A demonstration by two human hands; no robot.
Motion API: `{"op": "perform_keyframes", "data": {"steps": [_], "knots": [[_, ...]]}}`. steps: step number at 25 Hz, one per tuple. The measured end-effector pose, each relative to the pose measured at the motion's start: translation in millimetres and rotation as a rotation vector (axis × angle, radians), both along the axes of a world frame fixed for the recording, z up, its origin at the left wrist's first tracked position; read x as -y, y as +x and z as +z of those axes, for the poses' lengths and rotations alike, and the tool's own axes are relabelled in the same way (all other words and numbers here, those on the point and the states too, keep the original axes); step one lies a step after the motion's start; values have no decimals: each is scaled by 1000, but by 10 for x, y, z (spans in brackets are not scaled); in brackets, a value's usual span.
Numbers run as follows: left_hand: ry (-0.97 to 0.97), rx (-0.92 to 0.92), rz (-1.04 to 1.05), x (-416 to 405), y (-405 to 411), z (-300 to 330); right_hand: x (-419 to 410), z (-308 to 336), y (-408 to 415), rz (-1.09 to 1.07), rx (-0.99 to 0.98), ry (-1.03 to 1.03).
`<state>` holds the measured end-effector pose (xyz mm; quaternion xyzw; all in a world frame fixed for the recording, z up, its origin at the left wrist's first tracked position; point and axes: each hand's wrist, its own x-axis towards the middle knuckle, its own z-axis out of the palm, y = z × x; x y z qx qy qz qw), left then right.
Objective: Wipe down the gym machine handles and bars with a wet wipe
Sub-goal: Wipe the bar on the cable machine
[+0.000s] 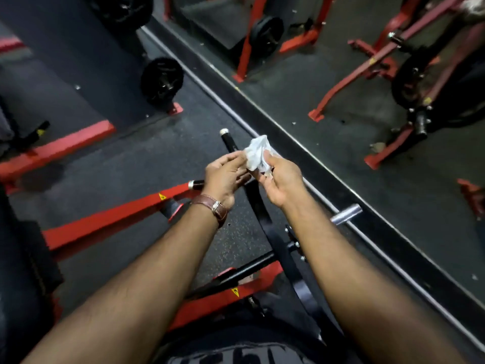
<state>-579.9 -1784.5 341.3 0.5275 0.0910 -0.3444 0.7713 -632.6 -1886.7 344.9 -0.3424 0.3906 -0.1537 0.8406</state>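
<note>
Pinching the crumpled wet wipe (256, 153) between them, left hand (225, 174) and right hand (282, 177) hover just above the black handle (228, 141), seemingly readying it for wiping.

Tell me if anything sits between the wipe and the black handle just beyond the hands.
Nothing visible does. The wet wipe, pinched between the left hand and the right hand, is held just above the black handle, with only open air between them.
</note>
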Motion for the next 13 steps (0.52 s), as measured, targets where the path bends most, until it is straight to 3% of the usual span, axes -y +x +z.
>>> {"op": "perform_keyframes", "data": {"steps": [6,13], "knots": [[-146,23,-308,170,-958,357,-198,442,-1297,-408,-34,-234],[-198,325,-733,178,-2426,571,-734,773,-2933,-688,-178,-528]]}}
